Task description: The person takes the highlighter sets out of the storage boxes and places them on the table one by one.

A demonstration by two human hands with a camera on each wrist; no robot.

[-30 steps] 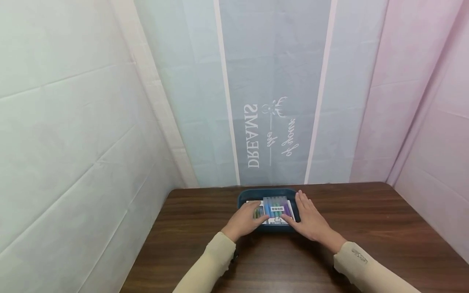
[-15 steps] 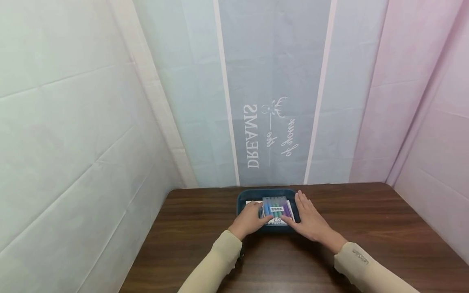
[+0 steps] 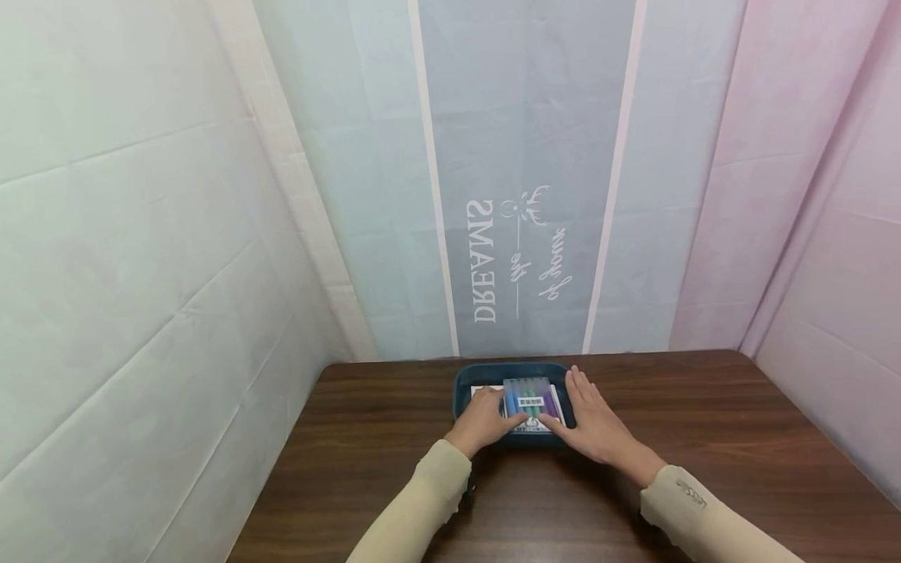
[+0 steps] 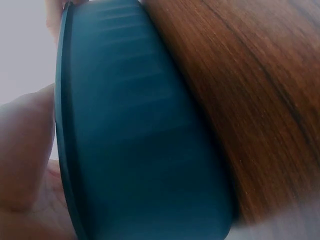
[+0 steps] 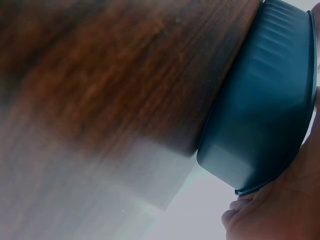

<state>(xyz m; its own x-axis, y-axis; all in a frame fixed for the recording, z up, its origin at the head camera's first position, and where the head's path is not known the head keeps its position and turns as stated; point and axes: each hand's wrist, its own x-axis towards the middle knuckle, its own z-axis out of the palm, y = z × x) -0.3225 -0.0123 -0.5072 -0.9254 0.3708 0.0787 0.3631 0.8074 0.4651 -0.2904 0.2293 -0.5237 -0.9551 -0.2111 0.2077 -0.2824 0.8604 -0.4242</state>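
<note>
A dark teal tray [image 3: 521, 371] sits on the table near its far edge. In it lies a clear case of blue, green and purple pens [image 3: 528, 389] with a white label, on top of flat white packs [image 3: 558, 399]. My left hand [image 3: 480, 421] reaches over the tray's front rim, its fingertips beside the case's left edge and its thumb stretched to the right. My right hand [image 3: 594, 422] lies against the tray's right rim with fingers straight and thumb over the front edge. Both wrist views show the ribbed tray wall [image 4: 130, 120] close up.
The brown wood-grain table [image 3: 704, 438] spreads to both sides of the tray and in front of it. Behind stands a pale fabric backdrop [image 3: 521, 117] with mirrored lettering, and similar cloth walls [image 3: 176, 274] close in the sides.
My left hand has slid slightly right and now covers the coloured strip seen left of the pen case. The tray has shifted very slightly left. My right hand stays almost still.
</note>
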